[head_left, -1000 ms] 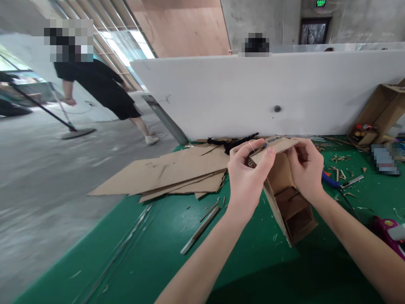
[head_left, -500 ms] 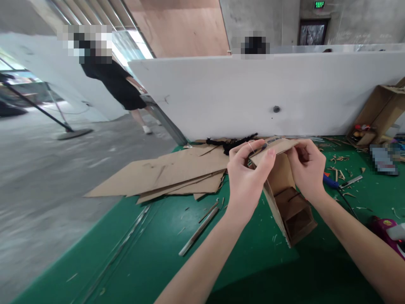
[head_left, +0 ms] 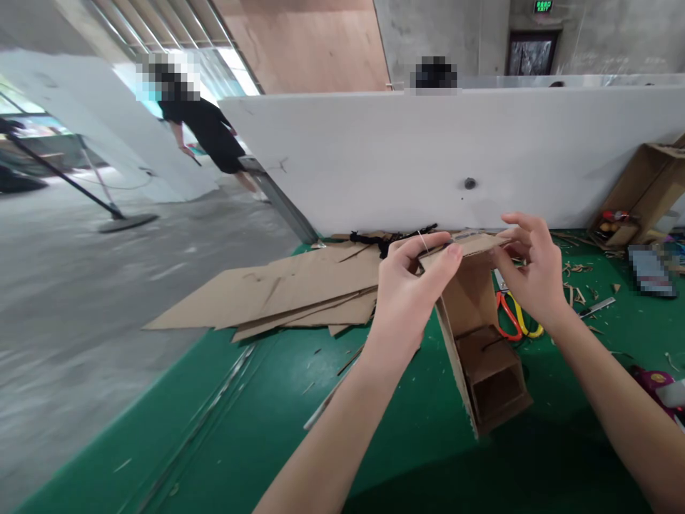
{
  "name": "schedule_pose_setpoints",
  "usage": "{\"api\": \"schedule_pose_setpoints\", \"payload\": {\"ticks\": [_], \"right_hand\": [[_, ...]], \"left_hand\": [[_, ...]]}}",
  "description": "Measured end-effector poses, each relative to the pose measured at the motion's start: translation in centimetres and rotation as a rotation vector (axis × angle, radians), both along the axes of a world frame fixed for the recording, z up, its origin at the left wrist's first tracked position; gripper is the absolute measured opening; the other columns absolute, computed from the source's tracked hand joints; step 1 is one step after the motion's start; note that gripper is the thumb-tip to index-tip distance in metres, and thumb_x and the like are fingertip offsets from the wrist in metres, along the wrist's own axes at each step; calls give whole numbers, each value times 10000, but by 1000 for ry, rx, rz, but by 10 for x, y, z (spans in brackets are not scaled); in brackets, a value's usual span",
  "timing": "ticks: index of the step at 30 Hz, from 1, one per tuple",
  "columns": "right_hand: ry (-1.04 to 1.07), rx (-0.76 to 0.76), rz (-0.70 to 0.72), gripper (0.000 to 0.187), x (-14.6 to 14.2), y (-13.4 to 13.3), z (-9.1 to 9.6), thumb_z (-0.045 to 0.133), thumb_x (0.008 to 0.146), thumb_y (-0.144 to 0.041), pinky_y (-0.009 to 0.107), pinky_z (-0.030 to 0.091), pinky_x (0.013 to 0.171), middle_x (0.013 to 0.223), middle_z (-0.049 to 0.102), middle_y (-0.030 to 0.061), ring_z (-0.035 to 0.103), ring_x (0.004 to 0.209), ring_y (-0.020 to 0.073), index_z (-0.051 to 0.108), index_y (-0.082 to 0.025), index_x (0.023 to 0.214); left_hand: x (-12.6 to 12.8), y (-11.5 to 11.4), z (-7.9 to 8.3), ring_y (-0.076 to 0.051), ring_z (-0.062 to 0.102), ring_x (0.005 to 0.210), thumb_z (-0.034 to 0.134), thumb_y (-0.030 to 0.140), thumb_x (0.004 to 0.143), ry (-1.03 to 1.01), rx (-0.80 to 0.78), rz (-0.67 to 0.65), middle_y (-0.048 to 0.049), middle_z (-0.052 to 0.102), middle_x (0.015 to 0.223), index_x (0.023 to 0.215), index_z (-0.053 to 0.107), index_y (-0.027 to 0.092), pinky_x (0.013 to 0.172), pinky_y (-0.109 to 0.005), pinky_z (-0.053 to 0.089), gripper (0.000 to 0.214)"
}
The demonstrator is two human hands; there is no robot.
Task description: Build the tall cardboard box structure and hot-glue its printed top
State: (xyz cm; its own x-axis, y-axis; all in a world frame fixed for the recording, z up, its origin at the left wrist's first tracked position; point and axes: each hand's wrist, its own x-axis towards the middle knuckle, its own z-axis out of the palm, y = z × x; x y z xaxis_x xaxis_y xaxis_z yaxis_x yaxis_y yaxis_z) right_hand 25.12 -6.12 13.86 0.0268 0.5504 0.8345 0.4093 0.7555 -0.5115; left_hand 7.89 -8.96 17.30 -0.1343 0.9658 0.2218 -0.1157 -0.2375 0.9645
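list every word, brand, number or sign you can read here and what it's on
"EXIT": green sign; characters above it too small to read.
Label on magenta item: too small.
Phone: blurred, unreadable.
Pale marks on grey wall: too faint.

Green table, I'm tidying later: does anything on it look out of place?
Cardboard sheets jut over the left edge of the green table instead of lying fully on it, and scraps litter its right side.

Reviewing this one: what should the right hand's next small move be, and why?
Probably settle the right hand onto the right top edge of the cardboard box: its index finger is raised and contact there is unclear, while the left hand pinches the left side.
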Motion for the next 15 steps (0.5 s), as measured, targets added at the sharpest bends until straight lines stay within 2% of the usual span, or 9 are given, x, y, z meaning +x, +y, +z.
{"api": "schedule_pose_setpoints", "payload": {"ticks": [4, 7, 11, 15], "right_hand": [[-184, 102, -4, 224, 11, -3, 12, 669, 897, -233, 293, 593, 667, 939, 734, -3, 695, 716, 137, 661, -266, 1119], [-298, 92, 50, 228, 18, -6, 19, 654, 919, -223, 291, 594, 677, 973, 748, 12, 700, 757, 144, 694, -264, 1139], [-369, 67, 10, 199, 23, -8, 24, 622, 951, -240, 299, 591, 674, 955, 773, 6, 710, 759, 158, 728, -279, 1115], [-386, 115, -24, 163, 26, -6, 24, 656, 943, -288, 322, 591, 695, 959, 792, -11, 722, 755, 169, 746, -311, 1077]], "left_hand": [[-2, -3, 5, -216, 645, 755, 846, 529, 659, -9, -50, -77, -46, 674, 763, 989, 775, 193, 689, -330, 490, 477], [-4, -2, 8, -236, 671, 808, 839, 549, 663, -43, -77, -123, -57, 710, 810, 970, 779, 185, 718, -333, 503, 480], [-9, 5, 8, -259, 695, 878, 840, 533, 657, -54, -93, -189, -72, 743, 856, 864, 784, 188, 719, -320, 521, 407], [-11, 9, 7, -272, 711, 867, 833, 520, 649, -108, -149, -271, -82, 752, 846, 862, 787, 192, 721, -335, 542, 394]]}}
